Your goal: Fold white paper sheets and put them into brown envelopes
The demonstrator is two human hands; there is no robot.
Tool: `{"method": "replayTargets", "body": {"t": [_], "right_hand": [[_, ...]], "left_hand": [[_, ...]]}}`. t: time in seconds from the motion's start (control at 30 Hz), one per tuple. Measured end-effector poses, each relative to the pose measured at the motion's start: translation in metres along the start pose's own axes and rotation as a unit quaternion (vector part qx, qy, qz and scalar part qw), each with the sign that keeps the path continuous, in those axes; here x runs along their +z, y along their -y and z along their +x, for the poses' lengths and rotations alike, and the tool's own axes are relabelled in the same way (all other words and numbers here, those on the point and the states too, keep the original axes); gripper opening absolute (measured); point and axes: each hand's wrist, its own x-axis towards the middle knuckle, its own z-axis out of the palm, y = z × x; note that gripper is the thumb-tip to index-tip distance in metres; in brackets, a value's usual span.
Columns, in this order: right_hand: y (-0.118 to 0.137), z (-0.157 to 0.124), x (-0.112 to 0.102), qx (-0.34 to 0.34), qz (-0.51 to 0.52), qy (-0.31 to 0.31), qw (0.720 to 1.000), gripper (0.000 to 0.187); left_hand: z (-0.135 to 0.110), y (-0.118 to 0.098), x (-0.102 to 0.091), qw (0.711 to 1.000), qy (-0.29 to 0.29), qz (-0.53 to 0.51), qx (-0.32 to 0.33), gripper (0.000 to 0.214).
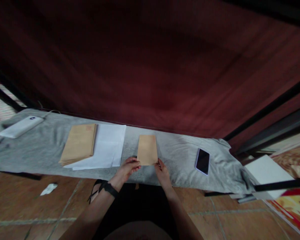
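A small brown envelope (pixel 147 150) is held between both hands above the grey cloth. My left hand (pixel 128 167), with a black band on its wrist, pinches the envelope's lower left corner. At the lower right corner, my right hand (pixel 162 172) grips it between thumb and fingers. To the left lies a stack of larger brown envelopes (pixel 79 141), partly on top of white paper sheets (pixel 108 146). No writing can be made out on the held envelope.
The grey cloth (pixel 177 150) covers a long narrow bench before a dark red curtain (pixel 150 83). A phone (pixel 202 161) lies to the right, a white device with a cable (pixel 21 127) far left. A white box (pixel 268 173) stands beyond the right end. Paper scrap (pixel 48 189) lies on the tiles.
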Motion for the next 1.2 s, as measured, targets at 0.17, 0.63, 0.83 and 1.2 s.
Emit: {"method": "replayTargets", "body": {"t": [0.17, 0.63, 0.83, 1.2], "right_hand": [[0.016, 0.001, -0.009, 0.155, 0.204, 0.016, 0.967, 0.044], [0.002, 0.03, -0.082, 0.161, 0.213, -0.14, 0.954, 0.05], [-0.012, 0.032, -0.098, 0.179, 0.154, -0.15, 0.96, 0.056], [-0.003, 0.026, -0.105, 0.199, -0.181, -0.106, 0.957, 0.033]], "left_hand": [[-0.01, -0.002, 0.013, 0.999, 0.041, -0.017, 0.019, 0.037], [0.011, 0.017, 0.014, 0.938, -0.028, 0.229, 0.259, 0.016], [0.014, 0.031, -0.014, 0.827, -0.07, 0.393, 0.396, 0.024], [0.012, 0.042, -0.019, 0.746, -0.066, 0.489, 0.447, 0.031]]}}
